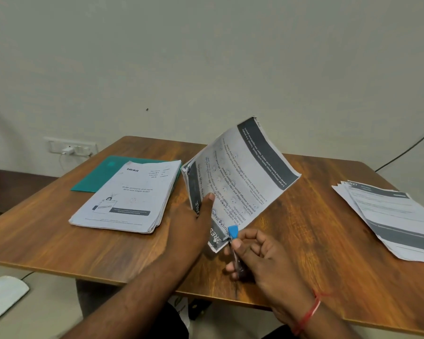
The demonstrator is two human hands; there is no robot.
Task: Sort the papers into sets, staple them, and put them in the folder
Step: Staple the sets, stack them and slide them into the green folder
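While the teal card folder (91, 179) lies leftmost, partly under a white printed stack (125, 199) and nearer the left hand (189, 217), that hand grips the tilted grey-banded paper set (242, 172), long axis rising away rightward; the right hand (262, 255) holds a small blue-tipped stapler (232, 231) at its near corner.

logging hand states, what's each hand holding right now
left hand: holds the paper set, thumb on its front.
right hand: grips the stapler at the set's corner.

Office-like room: wooden worktop (304, 228), printed paper stacks (125, 194), green folder (96, 176), wall socket with charger (69, 149) at left.
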